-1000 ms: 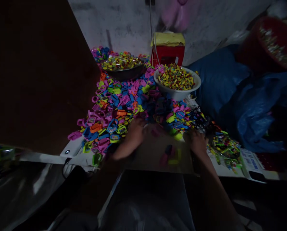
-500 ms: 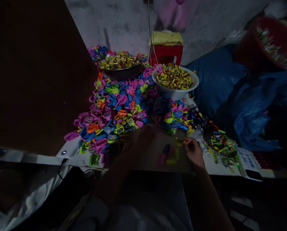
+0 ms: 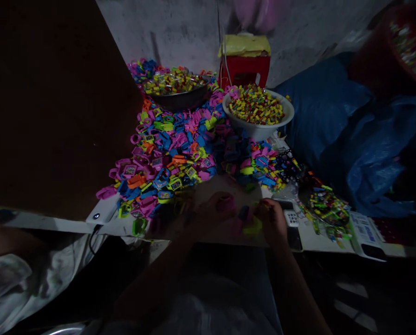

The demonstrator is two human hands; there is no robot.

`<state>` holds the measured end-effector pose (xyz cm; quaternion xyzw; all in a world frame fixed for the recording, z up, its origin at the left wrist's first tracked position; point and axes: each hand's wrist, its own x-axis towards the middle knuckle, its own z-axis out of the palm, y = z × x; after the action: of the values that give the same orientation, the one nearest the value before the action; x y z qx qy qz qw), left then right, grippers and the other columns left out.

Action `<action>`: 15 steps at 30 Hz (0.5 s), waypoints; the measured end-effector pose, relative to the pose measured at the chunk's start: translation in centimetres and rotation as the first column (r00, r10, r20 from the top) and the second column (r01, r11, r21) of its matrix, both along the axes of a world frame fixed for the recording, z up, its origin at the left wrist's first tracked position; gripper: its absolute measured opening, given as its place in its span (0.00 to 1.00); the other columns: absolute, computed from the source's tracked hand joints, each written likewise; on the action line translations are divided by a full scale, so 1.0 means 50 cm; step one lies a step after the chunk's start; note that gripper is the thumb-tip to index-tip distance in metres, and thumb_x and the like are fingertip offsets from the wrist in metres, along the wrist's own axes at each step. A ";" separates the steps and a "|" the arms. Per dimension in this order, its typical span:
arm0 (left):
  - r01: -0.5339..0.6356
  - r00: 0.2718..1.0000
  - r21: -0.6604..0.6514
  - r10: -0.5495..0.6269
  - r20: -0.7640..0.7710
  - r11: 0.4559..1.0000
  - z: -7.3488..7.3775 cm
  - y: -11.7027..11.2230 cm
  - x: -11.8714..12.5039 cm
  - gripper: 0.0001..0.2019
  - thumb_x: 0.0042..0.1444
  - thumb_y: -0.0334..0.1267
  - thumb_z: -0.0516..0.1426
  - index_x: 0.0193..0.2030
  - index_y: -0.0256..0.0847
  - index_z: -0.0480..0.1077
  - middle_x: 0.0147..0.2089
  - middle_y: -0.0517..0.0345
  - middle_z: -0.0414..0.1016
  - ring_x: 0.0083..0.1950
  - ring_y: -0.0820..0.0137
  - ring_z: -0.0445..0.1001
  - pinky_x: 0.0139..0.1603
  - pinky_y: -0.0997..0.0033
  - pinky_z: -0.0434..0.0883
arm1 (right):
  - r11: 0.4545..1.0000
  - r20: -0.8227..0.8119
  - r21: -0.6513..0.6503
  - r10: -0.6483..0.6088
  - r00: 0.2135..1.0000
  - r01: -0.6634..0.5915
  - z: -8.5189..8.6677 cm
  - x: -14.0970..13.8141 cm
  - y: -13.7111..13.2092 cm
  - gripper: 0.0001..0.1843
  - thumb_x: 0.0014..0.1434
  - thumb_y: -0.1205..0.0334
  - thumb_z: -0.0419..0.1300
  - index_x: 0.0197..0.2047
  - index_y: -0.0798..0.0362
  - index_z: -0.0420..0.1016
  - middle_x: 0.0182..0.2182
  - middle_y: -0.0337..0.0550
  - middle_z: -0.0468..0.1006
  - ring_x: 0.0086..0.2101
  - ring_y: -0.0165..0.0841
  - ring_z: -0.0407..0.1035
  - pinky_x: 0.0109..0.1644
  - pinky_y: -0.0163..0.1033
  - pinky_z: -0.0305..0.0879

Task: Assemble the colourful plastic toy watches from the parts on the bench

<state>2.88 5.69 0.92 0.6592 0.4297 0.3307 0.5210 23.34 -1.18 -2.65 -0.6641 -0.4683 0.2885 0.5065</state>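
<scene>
In deep shade at the table's front edge, my left hand (image 3: 213, 209) has its fingers curled round a pink plastic toy watch (image 3: 229, 205). My right hand (image 3: 274, 222) is closed, its fingertips pinched on something too dark and small to name. Between the hands, a yellow plastic piece (image 3: 252, 227) lies on the board (image 3: 208, 232), close to the right fingers. Beside it are a dim pink piece (image 3: 236, 227) and a dark blue one (image 3: 243, 212). Beyond the hands spreads a heap of colourful toy watches (image 3: 162, 174).
A metal basin (image 3: 180, 103) and a white basin (image 3: 256, 132) hold small yellow and red pieces. A phone (image 3: 294, 237) lies right of my right hand. Blue plastic sacking (image 3: 319, 107) bulges at right; a brown panel (image 3: 54, 116) blocks the left.
My left hand has drawn back from the heap toward the front edge, and a pink toy watch now shows in it. The right hand has shifted slightly left, uncovering the phone.
</scene>
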 end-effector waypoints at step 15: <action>-0.095 0.921 -0.334 0.210 0.328 0.938 -0.105 -0.042 0.018 0.21 0.41 0.40 0.68 0.43 0.39 0.70 0.47 0.53 0.74 0.52 0.63 0.70 0.55 0.61 0.65 | 0.991 -0.425 0.122 0.001 0.905 0.056 0.055 -0.152 0.082 0.11 0.63 0.48 0.50 0.41 0.47 0.62 0.29 0.33 0.71 0.27 0.28 0.69 0.34 0.35 0.67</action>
<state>3.78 3.58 -4.34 0.4615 0.4248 0.4135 0.6600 15.73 2.93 0.12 -0.5570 -0.3556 0.3875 0.6428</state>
